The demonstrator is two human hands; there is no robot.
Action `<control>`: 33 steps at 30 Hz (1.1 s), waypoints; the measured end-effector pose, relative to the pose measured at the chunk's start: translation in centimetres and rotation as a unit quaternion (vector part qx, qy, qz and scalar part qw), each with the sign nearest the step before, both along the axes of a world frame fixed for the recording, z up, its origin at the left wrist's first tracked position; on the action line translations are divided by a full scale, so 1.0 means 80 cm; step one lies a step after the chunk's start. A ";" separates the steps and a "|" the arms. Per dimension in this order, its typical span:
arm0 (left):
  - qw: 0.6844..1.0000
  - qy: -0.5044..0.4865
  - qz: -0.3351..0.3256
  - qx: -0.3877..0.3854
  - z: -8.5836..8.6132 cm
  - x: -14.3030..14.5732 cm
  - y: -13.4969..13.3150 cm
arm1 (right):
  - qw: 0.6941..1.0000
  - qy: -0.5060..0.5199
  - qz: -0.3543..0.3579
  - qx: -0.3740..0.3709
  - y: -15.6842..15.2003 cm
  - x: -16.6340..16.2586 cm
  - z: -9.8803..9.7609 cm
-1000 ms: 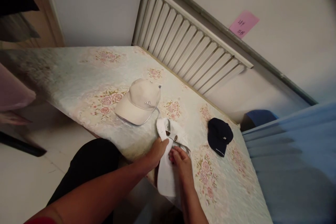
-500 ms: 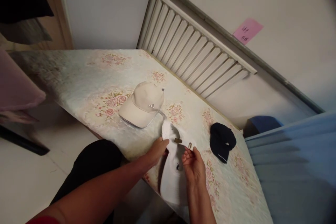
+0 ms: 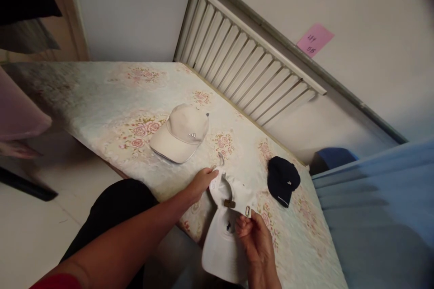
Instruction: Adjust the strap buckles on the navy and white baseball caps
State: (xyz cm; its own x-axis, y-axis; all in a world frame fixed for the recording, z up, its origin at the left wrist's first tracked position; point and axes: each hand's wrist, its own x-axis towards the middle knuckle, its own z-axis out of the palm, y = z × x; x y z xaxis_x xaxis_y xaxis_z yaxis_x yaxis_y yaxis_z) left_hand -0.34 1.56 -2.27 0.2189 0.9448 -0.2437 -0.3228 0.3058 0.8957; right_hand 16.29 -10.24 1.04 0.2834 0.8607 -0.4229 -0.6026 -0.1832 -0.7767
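Note:
Between my hands is a white baseball cap [image 3: 224, 248], its back strap undone and its brim toward me. My left hand [image 3: 202, 184] pinches one side of the cap's back edge, where the loose strap end [image 3: 221, 159] sticks up. The fingers of my right hand [image 3: 255, 237] are closed on the other side, just below the metal buckle [image 3: 248, 211]. A brown label [image 3: 229, 203] shows inside the cap, and a small dark emblem [image 3: 228, 225] marks its front. To the left on the table lies a beige cap [image 3: 183, 131]; a navy cap [image 3: 283, 179] lies to the right.
The table wears a floral cloth [image 3: 159, 86]. Behind it a white radiator [image 3: 247, 54] runs along the wall, below a pink note [image 3: 315, 39]. A blue curtain [image 3: 376, 216] hangs at the right. Pink fabric [image 3: 22, 108] and a black bar [image 3: 27, 183] are at the left.
My right hand has moved down with the buckle side of the white cap, while my left hand has risen slightly. The cap's opening has spread wider and its brim sits lower.

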 end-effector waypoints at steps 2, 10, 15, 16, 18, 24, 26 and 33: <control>1.000 -0.004 0.001 0.013 0.001 -0.002 0.000 | 1.000 0.007 0.001 -0.001 -0.002 -0.001 0.002; 0.998 0.013 0.035 0.056 0.012 -0.008 -0.001 | 0.997 -0.068 -0.037 0.013 0.000 -0.006 0.001; 0.996 0.027 0.047 0.076 0.009 -0.005 -0.002 | 0.940 -0.338 0.048 -0.003 -0.014 -0.026 -0.021; 0.995 0.031 0.049 0.080 0.008 -0.005 -0.002 | 0.913 -0.403 0.072 0.004 -0.019 -0.033 -0.026; 0.994 0.042 0.056 0.088 0.005 -0.004 -0.001 | 0.845 -0.523 0.107 0.036 -0.027 -0.047 -0.037; 0.989 0.075 0.070 0.109 0.006 -0.006 0.001 | 0.682 -0.692 0.206 0.118 -0.038 -0.080 -0.061; 0.988 0.081 0.069 0.113 0.008 -0.007 0.001 | 0.662 -0.704 0.225 0.124 -0.036 -0.082 -0.059; 0.987 0.093 0.070 0.113 0.009 -0.009 0.000 | 0.682 -0.720 0.002 0.129 -0.043 -0.059 -0.018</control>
